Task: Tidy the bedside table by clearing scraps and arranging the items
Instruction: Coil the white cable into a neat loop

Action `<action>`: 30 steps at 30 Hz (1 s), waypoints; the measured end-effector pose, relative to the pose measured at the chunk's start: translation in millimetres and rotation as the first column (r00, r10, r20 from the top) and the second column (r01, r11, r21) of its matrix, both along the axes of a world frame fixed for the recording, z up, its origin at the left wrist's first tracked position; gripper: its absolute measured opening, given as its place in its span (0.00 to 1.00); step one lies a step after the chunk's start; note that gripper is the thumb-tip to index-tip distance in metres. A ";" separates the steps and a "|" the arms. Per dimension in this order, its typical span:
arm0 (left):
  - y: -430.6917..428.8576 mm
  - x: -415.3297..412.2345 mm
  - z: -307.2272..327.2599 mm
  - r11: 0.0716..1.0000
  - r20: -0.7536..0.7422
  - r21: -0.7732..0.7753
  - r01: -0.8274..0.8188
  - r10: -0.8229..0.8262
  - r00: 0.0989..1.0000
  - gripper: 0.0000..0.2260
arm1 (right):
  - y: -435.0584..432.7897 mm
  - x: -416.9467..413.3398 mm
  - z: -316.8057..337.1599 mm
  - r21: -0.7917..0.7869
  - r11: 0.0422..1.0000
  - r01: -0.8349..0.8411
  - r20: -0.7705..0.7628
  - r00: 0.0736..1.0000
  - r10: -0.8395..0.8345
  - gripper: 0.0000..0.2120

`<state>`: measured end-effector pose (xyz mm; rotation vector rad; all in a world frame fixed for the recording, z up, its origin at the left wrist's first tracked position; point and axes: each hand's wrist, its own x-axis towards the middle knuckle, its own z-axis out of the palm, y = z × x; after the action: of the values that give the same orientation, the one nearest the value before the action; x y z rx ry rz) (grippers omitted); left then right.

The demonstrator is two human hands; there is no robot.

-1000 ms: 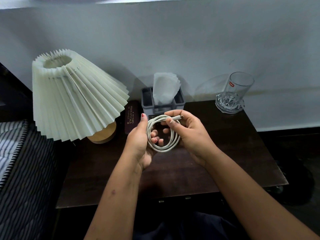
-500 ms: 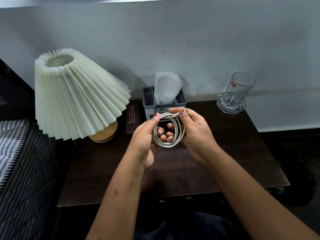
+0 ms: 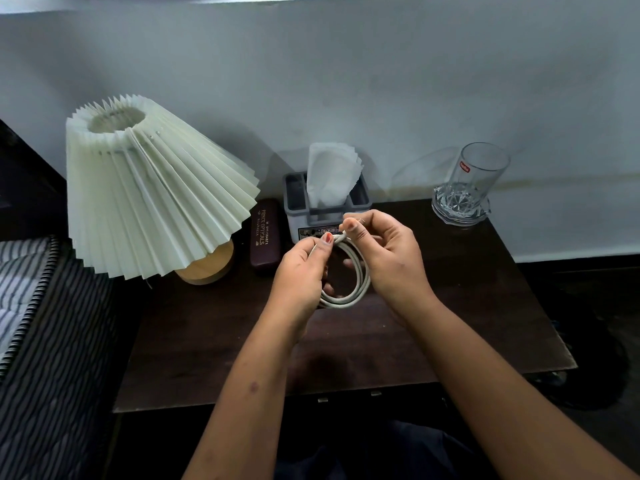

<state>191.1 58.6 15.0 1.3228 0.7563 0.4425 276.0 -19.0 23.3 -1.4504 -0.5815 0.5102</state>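
Head view. Holding a coiled white cable [image 3: 360,282] above the middle of the desk [image 3: 207,341] in both grips. Clasping the coil's 9 o'clock side with the left grip [image 3: 303,271], thumb pressed on the strands at 12. Pinching the cable end at 12 o'clock with the right grip [image 3: 386,252], fingers curled. Around the coil: at 10 o'clock a pleated lamp [image 3: 152,188]; at 11 a dark case [image 3: 265,237]; at 12 a grey tissue box [image 3: 294,209]; at 2 a clear glass [image 3: 476,178] on the desk's far corner.
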 end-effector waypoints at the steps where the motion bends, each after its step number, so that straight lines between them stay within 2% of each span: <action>1: -0.5 0.6 -0.6 1.000 0.002 0.008 0.002 -0.002 1.000 0.13 | 0.1 0.2 0.3 0.014 1.000 0.011 0.001 1.000 -0.011 0.05; 6: 0.9 2.7 -3.2 0.998 0.008 0.060 0.001 -0.001 1.000 0.12 | 2.2 -2.3 0.4 0.092 0.993 0.072 -0.105 0.993 -0.063 0.08; 10: 0.8 2.0 -3.8 1.000 0.014 -0.014 -0.017 0.018 1.000 0.12 | 3.9 -2.8 1.5 0.108 0.993 0.046 -0.252 0.968 -0.018 0.07; 12: 1.6 2.0 -3.9 0.996 0.006 -0.059 -0.066 0.066 0.998 0.12 | 2.3 0.3 2.4 0.102 0.995 -0.001 -0.269 0.963 0.028 0.05; 15: 4.2 3.2 -3.7 0.979 -0.017 -0.130 -0.159 0.158 0.987 0.12 | -1.0 4.4 0.7 0.021 0.998 -0.067 -0.199 0.977 0.070 0.03; 17: 4.4 4.0 -4.4 0.968 -0.025 -0.168 -0.187 0.185 0.982 0.11 | -2.1 3.9 -1.0 -0.022 0.994 -0.107 -0.180 0.978 0.101 0.06; 20: 3.0 6.1 -5.5 0.953 -0.014 -0.208 -0.221 0.223 0.975 0.12 | -3.6 2.7 -4.1 -0.111 0.979 -0.170 -0.231 0.963 0.141 0.11; 24: 1.9 9.4 -4.5 0.914 0.001 -0.302 -0.270 0.283 0.959 0.12 | -6.7 5.7 -6.9 -0.253 0.935 -0.249 -0.322 0.933 0.161 0.13; 30: -4.7 16.4 -5.8 0.931 -0.028 -0.284 -0.228 0.229 0.973 0.09 | -13.6 19.6 -8.4 -0.297 0.926 -0.235 -0.361 0.925 0.119 0.13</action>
<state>207.6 53.8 9.3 0.9661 0.9380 0.5006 295.6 -32.6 14.9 -1.5895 -0.3633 1.0232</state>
